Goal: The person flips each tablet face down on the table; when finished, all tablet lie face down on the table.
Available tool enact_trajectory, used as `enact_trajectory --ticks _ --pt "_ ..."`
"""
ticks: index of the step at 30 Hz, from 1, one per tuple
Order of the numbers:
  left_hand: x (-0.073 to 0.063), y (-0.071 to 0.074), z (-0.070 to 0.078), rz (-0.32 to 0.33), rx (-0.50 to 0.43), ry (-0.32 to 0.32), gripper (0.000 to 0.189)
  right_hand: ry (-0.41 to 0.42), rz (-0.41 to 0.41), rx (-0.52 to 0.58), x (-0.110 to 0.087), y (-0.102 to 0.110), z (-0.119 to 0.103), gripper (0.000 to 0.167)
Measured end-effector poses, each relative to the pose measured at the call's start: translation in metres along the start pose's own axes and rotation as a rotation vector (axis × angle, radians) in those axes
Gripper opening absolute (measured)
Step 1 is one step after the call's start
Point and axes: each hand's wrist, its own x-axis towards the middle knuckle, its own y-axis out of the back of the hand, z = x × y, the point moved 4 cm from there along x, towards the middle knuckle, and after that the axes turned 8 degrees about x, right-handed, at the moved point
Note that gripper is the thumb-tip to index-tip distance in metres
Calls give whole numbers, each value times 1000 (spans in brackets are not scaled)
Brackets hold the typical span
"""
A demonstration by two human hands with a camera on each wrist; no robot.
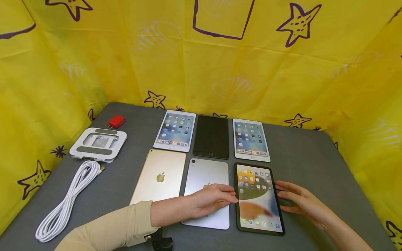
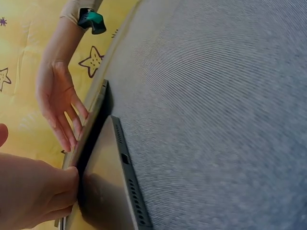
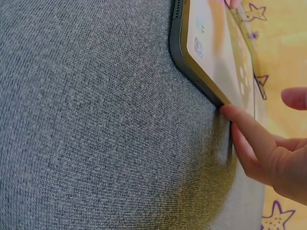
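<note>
A lit tablet point(image 1: 259, 200) with a dark rim lies face up at the front of the table. My left hand point(image 1: 213, 200) reaches across the silver tablet point(image 1: 204, 170) and touches the lit one's left edge with extended fingers. At the right edge, my right hand point(image 1: 301, 198) touches with fingers extended and spread. In the right wrist view, a fingertip of the right hand point(image 3: 264, 148) meets the side of the lit tablet point(image 3: 211, 33). The left wrist view shows the left hand point(image 2: 38, 191) beside the silver tablet's holed edge point(image 2: 127, 167).
Behind stand two rows' other tablets: a white one point(image 1: 176, 129), a dark one point(image 1: 211, 136) and another white one point(image 1: 251, 139). A gold tablet point(image 1: 161, 174) lies left of the silver one. Farther left are a white stand point(image 1: 73, 150), red charger point(image 1: 117, 121) and coiled white cable point(image 1: 66, 205).
</note>
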Motion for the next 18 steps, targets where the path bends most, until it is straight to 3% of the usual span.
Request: enact_trajectory --ticks 9,18 --pt "-3 5 -2 68 75 -109 41 17 -56 48 2 -7 -1 61" --pt "-4 2 13 151 106 -283 26 24 -132 170 13 -30 0 57"
